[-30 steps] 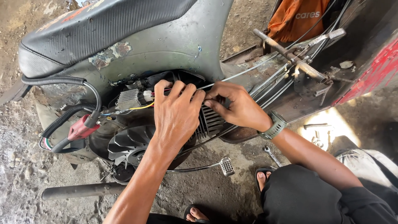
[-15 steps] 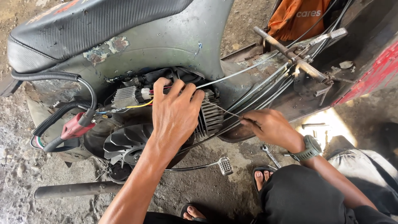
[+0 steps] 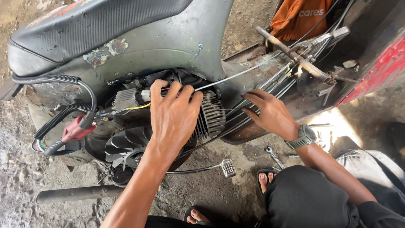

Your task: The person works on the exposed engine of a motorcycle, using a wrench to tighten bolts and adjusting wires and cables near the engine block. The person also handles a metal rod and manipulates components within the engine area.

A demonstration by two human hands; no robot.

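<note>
Resting flat on the engine, the left hand [image 3: 175,116] has its fingers spread and curled over the top of the finned cylinder [image 3: 211,116], fingertips at the wiring under the grey body panel [image 3: 168,46]. It grips nothing that can be made out; whether a fingertip pinches a wire cannot be told.

The right hand [image 3: 272,114] lies at 3 o'clock from the left, well apart from it. Its fingers are half extended and loosely open, touching the cable bundle [image 3: 253,107]; no closed grasp is visible.

The cable bundle runs on a long axis from 8 o'clock to 2 o'clock, from beside the cylinder up to the rusted bracket [image 3: 295,55]. The right hand is the nearer one; the cylinder lies under the left.

Against the earlier frames: the right hand was beside the left at the cylinder fins, then withdrew toward 4 o'clock, and now sits higher, on the cables. The left hand has held its place. A spanner [image 3: 274,156] lies on the ground at 5 o'clock.
</note>
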